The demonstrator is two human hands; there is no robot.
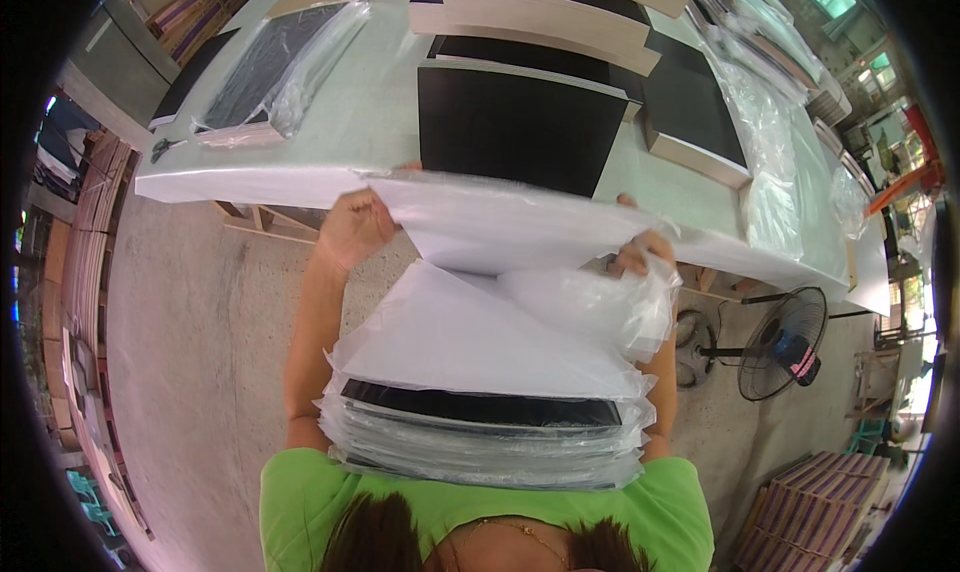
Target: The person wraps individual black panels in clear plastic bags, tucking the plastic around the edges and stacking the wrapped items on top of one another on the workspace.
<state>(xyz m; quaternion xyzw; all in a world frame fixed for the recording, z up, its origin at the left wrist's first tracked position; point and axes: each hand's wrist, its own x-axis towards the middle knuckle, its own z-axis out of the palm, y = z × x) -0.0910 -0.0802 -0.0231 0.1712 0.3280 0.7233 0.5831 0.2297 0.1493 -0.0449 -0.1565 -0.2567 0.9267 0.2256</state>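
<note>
My left hand (357, 229) and my right hand (645, 254) are both closed on the far corners of a clear plastic bag (510, 210), stretched between them at the table's front edge. White sheet material (470, 322) spreads from it toward me; whether it is paper or folded film I cannot tell. Crumpled film bulges below my right hand. Close to my body lies a stack of plastic-wrapped boards (480, 457), with a black board (480, 406) showing at its top. Just beyond my hands, a black panel (515, 127) leans at the front of a pile on the table.
The pale-covered table (375, 122) bears more black boards (692, 97), a bagged board (270, 67) and scissors (165, 149) at the left, and loose plastic film (765, 162) at the right. A fan (785, 344) stands on the floor at right, near a striped stack (815, 512).
</note>
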